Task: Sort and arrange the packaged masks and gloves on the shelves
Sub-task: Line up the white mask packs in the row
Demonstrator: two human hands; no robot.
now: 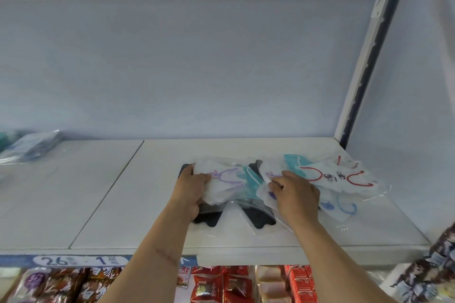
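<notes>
Nearest, below the white shelf (147, 204), red snack packets (216, 285) and brown snack bags (73, 283) filled the lower tier, with a blue price strip (73, 260) along the shelf's front edge. Both forearms reached up over that edge. On the shelf, right of its centre seam, lay an overlapping heap of packaged masks in clear bags. Left hand (190, 192) gripped the left end of the heap, fingers curled round a white mask with purple loops (226, 179) and the black mask (206, 216) under it. Right hand (295, 194) rested palm down on a second white mask packet (267, 187), fingers bent and pinching its top; grip otherwise unclear. Teal masks (293, 162) showed between and beyond the hands. At the heap's right end: a white mask with red loops (337, 177) and one with blue loops (344, 206). Farther back, at the shelf's far left, a blurred stack of bagged items (29, 147) sat against the back panel (197, 69).
</notes>
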